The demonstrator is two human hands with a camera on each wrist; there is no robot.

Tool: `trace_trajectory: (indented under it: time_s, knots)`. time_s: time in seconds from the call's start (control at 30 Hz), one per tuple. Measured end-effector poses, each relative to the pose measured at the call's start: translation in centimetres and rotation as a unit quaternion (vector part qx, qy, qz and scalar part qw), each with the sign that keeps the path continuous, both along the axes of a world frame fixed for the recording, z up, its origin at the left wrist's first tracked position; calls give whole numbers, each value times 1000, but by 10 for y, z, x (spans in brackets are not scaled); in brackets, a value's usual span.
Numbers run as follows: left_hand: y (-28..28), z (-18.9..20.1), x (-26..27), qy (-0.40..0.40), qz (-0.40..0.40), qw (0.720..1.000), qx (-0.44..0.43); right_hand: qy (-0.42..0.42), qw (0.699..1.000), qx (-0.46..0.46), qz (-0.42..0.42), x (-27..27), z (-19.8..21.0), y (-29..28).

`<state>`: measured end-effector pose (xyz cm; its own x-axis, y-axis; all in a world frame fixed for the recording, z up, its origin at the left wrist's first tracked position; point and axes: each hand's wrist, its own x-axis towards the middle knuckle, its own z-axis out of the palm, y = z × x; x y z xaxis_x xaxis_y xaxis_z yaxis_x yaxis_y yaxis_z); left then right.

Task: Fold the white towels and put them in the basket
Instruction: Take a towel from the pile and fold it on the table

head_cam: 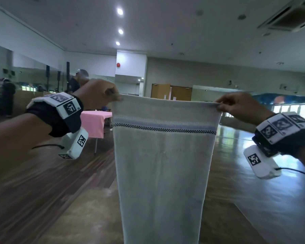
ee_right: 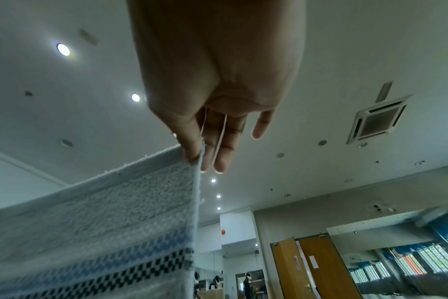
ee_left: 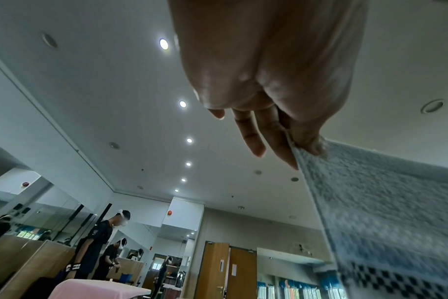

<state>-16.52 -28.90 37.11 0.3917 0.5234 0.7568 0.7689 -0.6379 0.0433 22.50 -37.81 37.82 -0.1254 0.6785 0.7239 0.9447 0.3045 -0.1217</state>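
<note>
A white towel [head_cam: 163, 166] with a blue band and a black checkered stripe near its top hangs full length in the air in front of me. My left hand [head_cam: 115, 96] pinches its top left corner between thumb and fingers. My right hand [head_cam: 218, 106] pinches the top right corner, and the top hem is stretched straight between the two. In the left wrist view the thumb presses the towel [ee_left: 386, 212] edge against the fingers [ee_left: 281, 141]. The right wrist view shows the same pinch on the towel [ee_right: 110, 218]. No basket is in view.
A grey table surface [head_cam: 88, 217] lies below the towel's lower end. A pink-covered table [head_cam: 95, 122] stands behind on the wooden floor. Other people [ee_left: 97, 242] stand at the back left near mirrors. Wooden doors [head_cam: 171, 93] are at the far wall.
</note>
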Motion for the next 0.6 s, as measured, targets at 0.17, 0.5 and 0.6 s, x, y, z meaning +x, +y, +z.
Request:
trace_trajectory:
  time_s: [0.17, 0.5, 0.6]
  knots:
    - [-22, 31, -5, 13, 2, 1000, 10, 63, 998, 13, 7, -1, 32, -27]
    - [-28, 95, -5, -1, 52, 998, 37, 71, 995, 67, 14, -5, 90, -29]
    - [-7, 97, 0, -15, 57, 998, 37, 84, 994, 68, 14, -1, 91, -4]
